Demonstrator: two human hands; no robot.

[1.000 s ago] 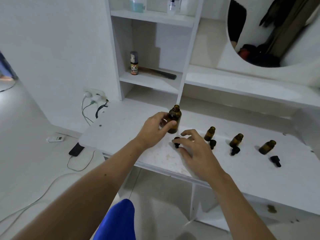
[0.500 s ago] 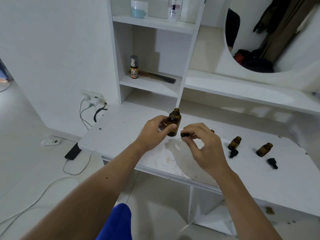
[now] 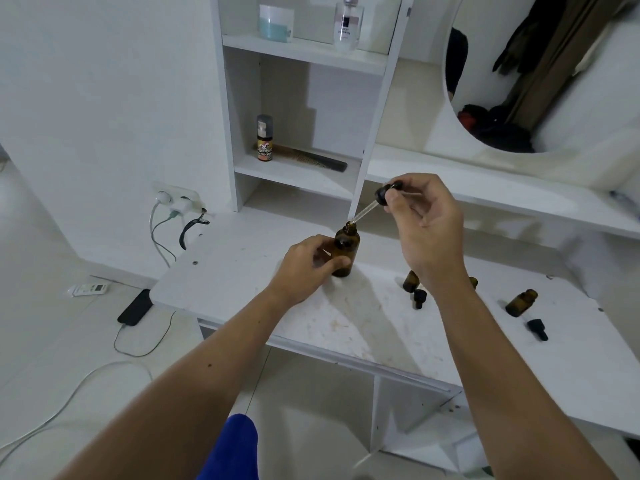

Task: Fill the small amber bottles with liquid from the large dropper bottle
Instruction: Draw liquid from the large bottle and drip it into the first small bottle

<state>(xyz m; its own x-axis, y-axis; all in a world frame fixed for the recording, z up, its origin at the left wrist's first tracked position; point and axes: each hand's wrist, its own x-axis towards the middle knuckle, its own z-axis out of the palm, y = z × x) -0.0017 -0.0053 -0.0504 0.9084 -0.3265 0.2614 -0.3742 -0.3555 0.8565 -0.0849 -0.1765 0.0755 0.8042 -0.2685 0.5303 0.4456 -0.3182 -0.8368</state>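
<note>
The large amber dropper bottle [image 3: 347,249] stands upright on the white desk [image 3: 363,327], and my left hand [image 3: 308,268] grips its body. My right hand [image 3: 427,226] pinches a black-capped glass dropper [image 3: 375,204] tilted down to the left, its tip right at the open mouth of the large bottle. Small amber bottles stand uncapped to the right: one [image 3: 411,281] near my right wrist, one [image 3: 473,282] mostly hidden behind that wrist, and one [image 3: 521,302] further right. Two loose black dropper caps, one [image 3: 419,298] and another [image 3: 537,329], lie in front of them.
White shelves behind the desk hold a spray can [image 3: 264,138], a comb [image 3: 315,160], a jar [image 3: 276,22] and a clear bottle [image 3: 348,24]. A round mirror [image 3: 540,71] hangs at the right. A wall socket with cables [image 3: 176,206], a phone [image 3: 135,306] and a remote [image 3: 88,289] are at the left.
My right hand picked a black dropper up from the desk and raised it, bringing its glass tip to the large bottle's mouth. My left hand has kept its grip on that bottle.
</note>
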